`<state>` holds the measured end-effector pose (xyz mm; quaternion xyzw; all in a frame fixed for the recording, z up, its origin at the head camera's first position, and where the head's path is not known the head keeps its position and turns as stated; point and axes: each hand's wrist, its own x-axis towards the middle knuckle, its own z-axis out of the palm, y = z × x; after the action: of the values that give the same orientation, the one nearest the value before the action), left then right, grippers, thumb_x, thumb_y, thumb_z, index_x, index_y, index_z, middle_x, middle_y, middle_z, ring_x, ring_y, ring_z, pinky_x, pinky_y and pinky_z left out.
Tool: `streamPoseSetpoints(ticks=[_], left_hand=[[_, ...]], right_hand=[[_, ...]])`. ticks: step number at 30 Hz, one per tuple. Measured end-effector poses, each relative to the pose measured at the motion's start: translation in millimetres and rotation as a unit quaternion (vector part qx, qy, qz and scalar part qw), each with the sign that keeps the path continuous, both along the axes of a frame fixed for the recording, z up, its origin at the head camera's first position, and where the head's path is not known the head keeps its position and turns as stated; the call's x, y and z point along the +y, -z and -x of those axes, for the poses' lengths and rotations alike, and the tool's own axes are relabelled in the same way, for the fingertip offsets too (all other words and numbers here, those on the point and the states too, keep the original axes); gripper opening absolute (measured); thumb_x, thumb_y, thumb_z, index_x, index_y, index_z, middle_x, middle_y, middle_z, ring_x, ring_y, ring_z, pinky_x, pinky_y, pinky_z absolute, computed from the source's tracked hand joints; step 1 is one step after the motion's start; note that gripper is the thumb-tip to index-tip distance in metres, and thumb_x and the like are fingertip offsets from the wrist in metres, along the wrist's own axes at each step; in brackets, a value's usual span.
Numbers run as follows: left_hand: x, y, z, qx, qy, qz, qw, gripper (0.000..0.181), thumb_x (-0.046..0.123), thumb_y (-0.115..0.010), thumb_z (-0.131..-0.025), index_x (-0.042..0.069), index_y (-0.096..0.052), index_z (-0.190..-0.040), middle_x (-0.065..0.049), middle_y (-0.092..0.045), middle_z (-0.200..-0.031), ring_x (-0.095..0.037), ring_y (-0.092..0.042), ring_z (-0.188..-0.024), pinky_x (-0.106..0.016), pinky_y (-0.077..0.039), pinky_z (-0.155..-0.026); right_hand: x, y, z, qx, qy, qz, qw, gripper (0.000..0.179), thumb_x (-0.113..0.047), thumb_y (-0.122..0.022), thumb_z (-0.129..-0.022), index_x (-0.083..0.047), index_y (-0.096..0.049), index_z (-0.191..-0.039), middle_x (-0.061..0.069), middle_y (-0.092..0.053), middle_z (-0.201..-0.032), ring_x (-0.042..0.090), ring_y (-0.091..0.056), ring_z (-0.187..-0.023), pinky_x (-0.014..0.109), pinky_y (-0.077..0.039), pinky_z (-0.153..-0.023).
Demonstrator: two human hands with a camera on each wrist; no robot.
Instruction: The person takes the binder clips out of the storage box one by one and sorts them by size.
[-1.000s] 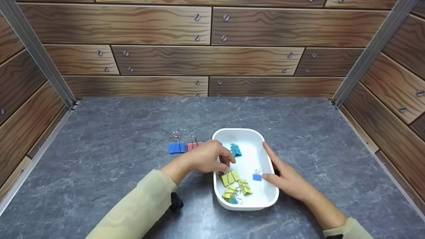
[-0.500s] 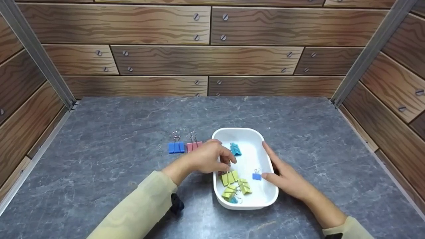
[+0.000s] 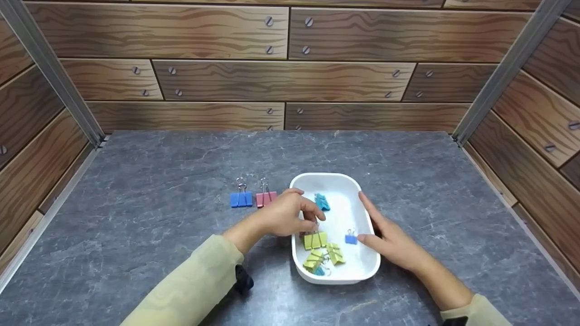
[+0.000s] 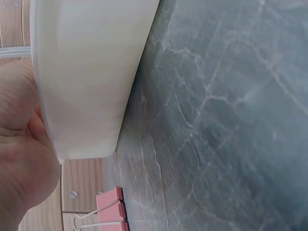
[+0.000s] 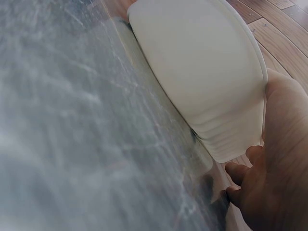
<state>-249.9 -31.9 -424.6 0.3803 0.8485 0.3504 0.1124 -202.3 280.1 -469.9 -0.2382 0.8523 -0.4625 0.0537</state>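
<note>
In the head view, my left hand (image 3: 290,213) reaches over the left wall of a white plastic box (image 3: 335,177). Its thumb and fingers pinch the wire handle of a large yellow binder clip (image 3: 315,241) inside. Another clip, partly hidden, shows reddish under that hand. My right hand (image 3: 394,242) holds the box's right side, thumb over the rim and fingers along the outer wall (image 5: 202,62). Close to that thumb lies a small blue binder clip (image 3: 351,239). Two more yellow clips (image 3: 335,254) and a teal one (image 3: 319,270) lie at the near end; another teal clip (image 3: 322,202) is farther back.
On the grey marbled table (image 3: 172,167), a blue binder clip (image 3: 241,199) and a pink binder clip (image 3: 266,199) stand side by side left of the box, handles pointing back. Wood-patterned walls (image 3: 281,81) enclose the table at the back and sides.
My left fingers have shifted slightly right, and the pinched yellow clip has moved with them and turned more level. My right hand keeps its hold on the box.
</note>
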Motion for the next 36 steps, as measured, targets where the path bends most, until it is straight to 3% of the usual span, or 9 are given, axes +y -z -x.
streamPoseSetpoints(ticks=[9,14,18,21,25,30,36], left_hand=[[2.4,2.7,-2.1,-0.025,-0.033,-0.03,0.9987,0.016,0.014,-0.078,-0.097,0.01,-0.083,-0.112,0.017,-0.072,-0.082,-0.001,-0.065,-0.085,-0.041,-0.013,-0.129],[3.8,5.6,-2.2,-0.033,-0.045,-0.073,0.9957,0.015,0.012,-0.078,-0.097,0.008,-0.083,-0.111,0.013,-0.076,-0.085,-0.003,-0.067,-0.085,-0.04,-0.016,-0.128],[4.1,6.9,-4.1,-0.065,-0.058,-0.121,0.9888,0.016,0.009,-0.079,-0.096,0.005,-0.082,-0.111,0.008,-0.077,-0.087,-0.01,-0.067,-0.083,-0.042,-0.052,-0.105],[3.5,5.2,-6.1,-0.106,-0.069,-0.152,0.9802,0.016,0.008,-0.078,-0.097,0.004,-0.081,-0.112,0.006,-0.076,-0.088,-0.021,-0.068,-0.08,-0.048,-0.063,-0.074],[3.2,1.7,-5.8,-0.137,-0.078,-0.182,0.9706,0.014,0.006,-0.077,-0.097,0.007,-0.082,-0.111,0.002,-0.075,-0.089,-0.029,-0.067,-0.075,-0.054,-0.063,-0.069],[3.1,-1.4,-4.9,-0.141,-0.08,-0.201,0.966,0.012,0.005,-0.077,-0.097,0.007,-0.081,-0.108,0.0,-0.075,-0.091,-0.014,-0.067,-0.078,-0.054,-0.063,-0.068],[1.5,-6.1,-3.3,-0.101,-0.087,-0.207,0.9692,0.012,0.007,-0.078,-0.097,0.008,-0.082,-0.108,0.002,-0.076,-0.092,-0.009,-0.067,-0.087,-0.028,-0.056,-0.075]], right_hand=[[0.4,0.4,1.4,-0.006,-0.005,0.004,1.0,0.09,-0.02,-0.068,-0.103,-0.028,-0.011,-0.172,0.022,-0.024,-0.172,0.036,-0.05,-0.138,0.029,-0.055,-0.096],[-0.9,1.6,1.0,-0.012,0.002,0.001,0.9999,0.091,-0.02,-0.069,-0.102,-0.03,-0.011,-0.172,0.019,-0.024,-0.172,0.034,-0.05,-0.139,0.029,-0.055,-0.097],[-1.6,2.0,1.2,-0.014,0.003,0.001,0.9999,0.091,-0.021,-0.069,-0.102,-0.03,-0.011,-0.172,0.019,-0.026,-0.172,0.034,-0.052,-0.137,0.03,-0.056,-0.095],[-1.4,1.6,1.4,-0.009,0.002,0.0,1.0,0.091,-0.022,-0.069,-0.102,-0.03,-0.012,-0.172,0.021,-0.028,-0.171,0.034,-0.053,-0.136,0.03,-0.056,-0.096],[-0.2,0.9,1.3,-0.006,0.0,0.002,1.0,0.09,-0.021,-0.068,-0.102,-0.029,-0.012,-0.172,0.023,-0.03,-0.169,0.034,-0.055,-0.134,0.03,-0.057,-0.094],[0.5,0.8,1.4,-0.008,-0.007,0.01,0.9999,0.09,-0.02,-0.068,-0.102,-0.029,-0.012,-0.172,0.023,-0.028,-0.17,0.034,-0.054,-0.134,0.03,-0.057,-0.095],[1.1,1.2,1.1,-0.001,-0.004,0.007,1.0,0.09,-0.021,-0.069,-0.102,-0.028,-0.012,-0.172,0.021,-0.026,-0.171,0.034,-0.052,-0.137,0.029,-0.055,-0.098]])
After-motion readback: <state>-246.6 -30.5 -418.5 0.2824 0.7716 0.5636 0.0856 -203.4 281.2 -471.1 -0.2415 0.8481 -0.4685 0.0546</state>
